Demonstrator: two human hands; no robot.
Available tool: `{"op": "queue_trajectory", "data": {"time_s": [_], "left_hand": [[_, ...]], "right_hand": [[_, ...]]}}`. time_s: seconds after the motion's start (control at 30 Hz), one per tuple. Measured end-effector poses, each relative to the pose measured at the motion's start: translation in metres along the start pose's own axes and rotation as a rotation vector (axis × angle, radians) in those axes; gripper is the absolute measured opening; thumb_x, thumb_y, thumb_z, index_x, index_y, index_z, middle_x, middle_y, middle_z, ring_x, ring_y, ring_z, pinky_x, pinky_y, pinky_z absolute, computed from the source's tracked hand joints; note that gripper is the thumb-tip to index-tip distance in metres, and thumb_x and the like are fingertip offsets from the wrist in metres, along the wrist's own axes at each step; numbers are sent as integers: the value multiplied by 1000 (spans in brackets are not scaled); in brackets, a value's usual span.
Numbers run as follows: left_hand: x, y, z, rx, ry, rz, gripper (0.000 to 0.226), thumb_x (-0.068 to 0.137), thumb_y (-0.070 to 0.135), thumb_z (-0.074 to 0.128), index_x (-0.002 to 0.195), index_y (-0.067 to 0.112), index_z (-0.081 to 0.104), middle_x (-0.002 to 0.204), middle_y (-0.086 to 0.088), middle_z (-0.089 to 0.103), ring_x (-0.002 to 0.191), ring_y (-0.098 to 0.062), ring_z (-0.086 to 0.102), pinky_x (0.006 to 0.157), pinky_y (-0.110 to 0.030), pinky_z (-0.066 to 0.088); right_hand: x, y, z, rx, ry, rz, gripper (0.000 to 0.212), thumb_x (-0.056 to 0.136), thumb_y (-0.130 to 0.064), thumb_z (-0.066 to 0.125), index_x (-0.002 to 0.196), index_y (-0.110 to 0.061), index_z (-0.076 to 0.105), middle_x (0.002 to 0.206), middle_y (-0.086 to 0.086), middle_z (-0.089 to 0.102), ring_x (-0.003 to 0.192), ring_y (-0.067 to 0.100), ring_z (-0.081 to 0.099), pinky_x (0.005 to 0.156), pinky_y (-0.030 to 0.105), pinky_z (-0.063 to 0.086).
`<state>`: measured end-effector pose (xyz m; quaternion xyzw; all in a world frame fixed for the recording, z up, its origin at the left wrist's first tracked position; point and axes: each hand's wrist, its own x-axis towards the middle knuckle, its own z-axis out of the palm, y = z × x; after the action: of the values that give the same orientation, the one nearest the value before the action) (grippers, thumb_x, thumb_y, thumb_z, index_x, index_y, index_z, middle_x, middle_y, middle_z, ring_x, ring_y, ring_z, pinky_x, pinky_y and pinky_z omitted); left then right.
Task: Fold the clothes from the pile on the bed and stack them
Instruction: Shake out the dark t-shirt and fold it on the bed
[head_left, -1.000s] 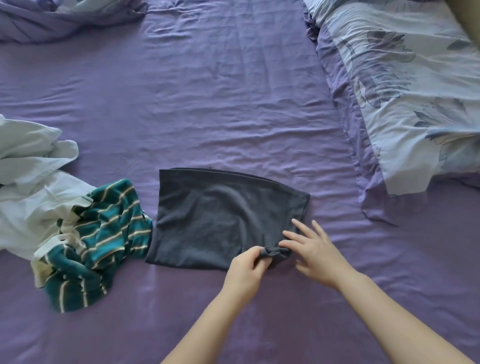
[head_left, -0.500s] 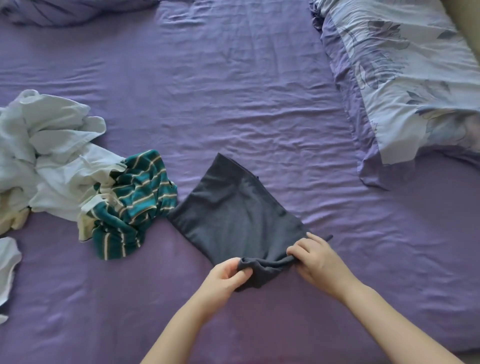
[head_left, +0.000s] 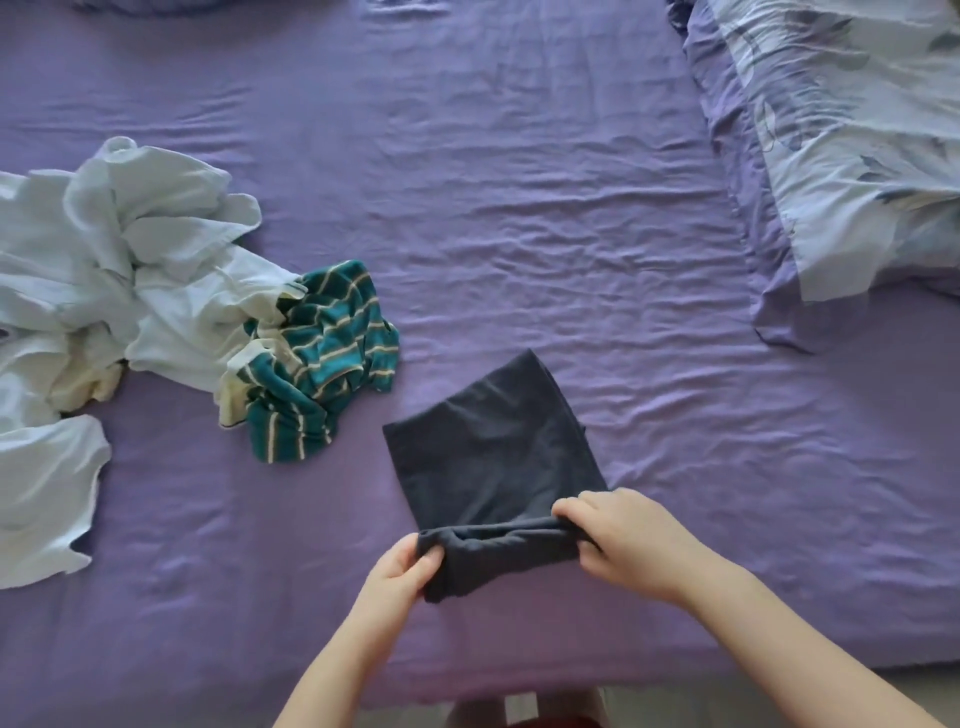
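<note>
A person folds a dark grey garment (head_left: 493, 457) on a bed (head_left: 519, 208) covered with a wrinkled purple sheet. The left hand (head_left: 400, 582) pinches the near left corner of the cloth between thumb and curled fingers, while the right hand (head_left: 623, 540) grips the near right end, fingers curled over the rolled edge. Between the two hands the near edge of the garment is turned back on itself in a thick fold, lifted slightly off the sheet; the rest of the cloth lies flat, stretching away from the hands toward the middle of the bed.

To the left, well apart from the garment, sits the unfolded pile (head_left: 130, 291): pale blue and white clothes crumpled together, with a small cream piece tucked among them. A teal striped top (head_left: 317, 358) lies bunched at the pile's right edge, touching the white cloth and nearest the grey garment.

At the far right a floral pillow (head_left: 857, 145) in pale blue and lilac rests on the sheet.
</note>
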<state>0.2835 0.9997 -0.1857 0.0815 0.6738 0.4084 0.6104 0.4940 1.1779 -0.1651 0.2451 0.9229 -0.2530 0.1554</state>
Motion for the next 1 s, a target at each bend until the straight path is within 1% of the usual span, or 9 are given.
{"op": "queue_trajectory", "data": {"time_s": [0.13,0.23,0.37,0.47,0.57,0.77,0.83,0.9,1.0], "left_hand": [[26,14,-2,6,238,21,16,97,10,49,104,11,64,107,-6,70,95,-13,63,83,-27,51],[53,24,-4,-23,364,14,13,96,13,51,104,14,61,110,-5,67,90,-8,61,72,-20,47],[81,39,-3,-133,429,47,34,86,29,67,114,14,54,116,-1,63,104,-12,60,88,-26,49],[96,45,-3,209,574,66,44,80,40,71,113,22,47,113,7,55,107,-12,51,89,-27,40],[107,50,-4,452,683,43,40,87,42,62,115,18,46,110,0,60,105,-23,55,84,-34,44],[123,53,-3,935,806,102,42,86,39,62,120,16,51,124,-6,51,120,-26,39,99,-36,34],[128,56,-3,1102,750,203,50,88,35,60,131,16,44,140,-8,40,134,-26,28,111,-38,24],[136,62,-1,1249,570,273,60,92,39,52,144,17,30,152,-7,25,142,-25,17,117,-39,15],[150,73,8,1365,314,246,66,95,44,46,150,23,15,156,-2,18,143,-21,17,116,-43,19]], "right_hand": [[46,15,-9,-115,-40,43,45,76,-15,43,120,-28,44,100,-8,56,97,16,54,90,27,33],[78,29,-21,-44,37,80,39,80,-23,48,119,-27,47,106,-9,59,102,15,55,89,28,34],[119,45,-33,-28,135,103,31,85,-26,53,116,-23,52,110,-6,61,100,19,57,81,28,35],[148,52,-36,-60,120,110,31,88,-30,56,118,-22,53,115,-4,60,100,22,57,82,29,35],[169,56,-33,-146,122,66,32,89,-32,55,119,-20,52,113,-1,59,102,23,56,87,31,33],[186,64,-15,-151,142,100,35,88,-31,58,120,-16,54,117,2,56,106,26,51,82,34,37],[184,66,-9,-127,174,149,42,87,-33,59,125,-16,51,124,2,53,108,25,49,81,34,40],[178,66,-4,-86,187,210,53,89,-35,58,135,-15,43,137,5,45,116,26,46,86,36,43],[162,63,7,-2,152,278,66,91,-35,54,147,-18,23,154,10,20,128,29,37,96,40,41]]}}
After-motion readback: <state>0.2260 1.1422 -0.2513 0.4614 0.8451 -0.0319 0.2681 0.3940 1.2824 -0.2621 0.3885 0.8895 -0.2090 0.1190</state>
